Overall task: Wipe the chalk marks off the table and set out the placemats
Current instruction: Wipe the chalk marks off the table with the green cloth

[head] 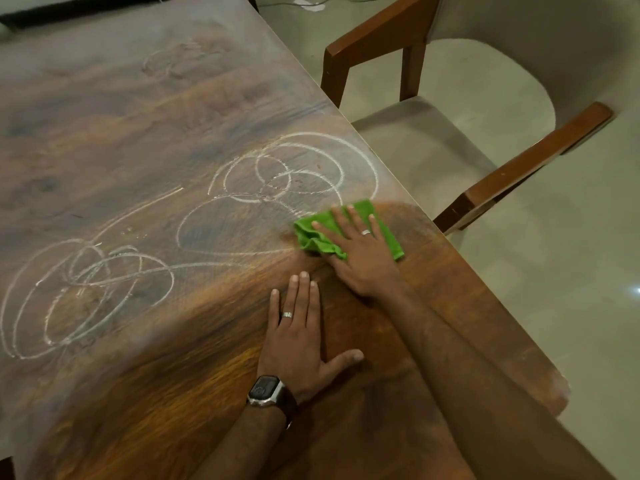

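A dark, grained wooden tabletop (145, 140) fills most of the view, its far and left stretches dulled by a pale chalky haze, the near right part glossy and clean. An armchair (460, 109) with wooden arms and a pale upholstered seat stands at the right edge. Looping white chalk marks (294, 168) cover the middle, with a second tangle of chalk rings (86, 289) at the left. A crumpled green cloth (311, 237) lies near the right edge, just below the middle loops, pinned flat under the right hand (360, 251), its fingers (351, 218) straight and spread. The left hand (298, 337) rests palm-down nearer, fingers straight and together, ringed, a watch (265, 389) at the wrist.
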